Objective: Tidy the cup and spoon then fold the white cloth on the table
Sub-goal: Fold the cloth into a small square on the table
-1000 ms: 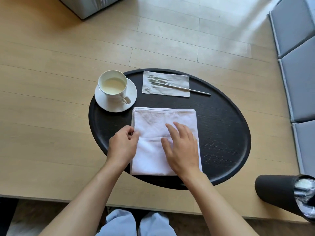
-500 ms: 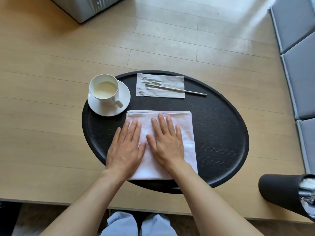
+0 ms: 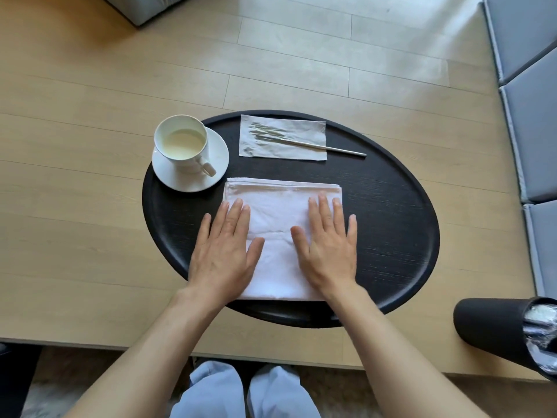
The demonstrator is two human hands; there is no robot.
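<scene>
A folded white cloth [image 3: 278, 218] lies in the middle of the black oval table [image 3: 391, 230]. My left hand [image 3: 224, 251] presses flat on its left side, fingers spread. My right hand [image 3: 328, 245] lies flat on its right side, palm down. A white cup [image 3: 180, 144] with pale liquid stands on a white saucer [image 3: 218, 153] at the table's far left. A thin metal spoon [image 3: 316, 144] rests on a grey paper napkin [image 3: 281, 137] at the far edge.
A black cylindrical bin [image 3: 509, 333] with a shiny liner stands at the lower right. Grey cushions [image 3: 530, 86] line the right side. A grey furniture corner [image 3: 144, 7] sits at the top left. Pale wooden floor surrounds the table.
Both hands were side by side at the cloth's centre half a second ago; they have slid apart toward its left and right sides, staying flat on it.
</scene>
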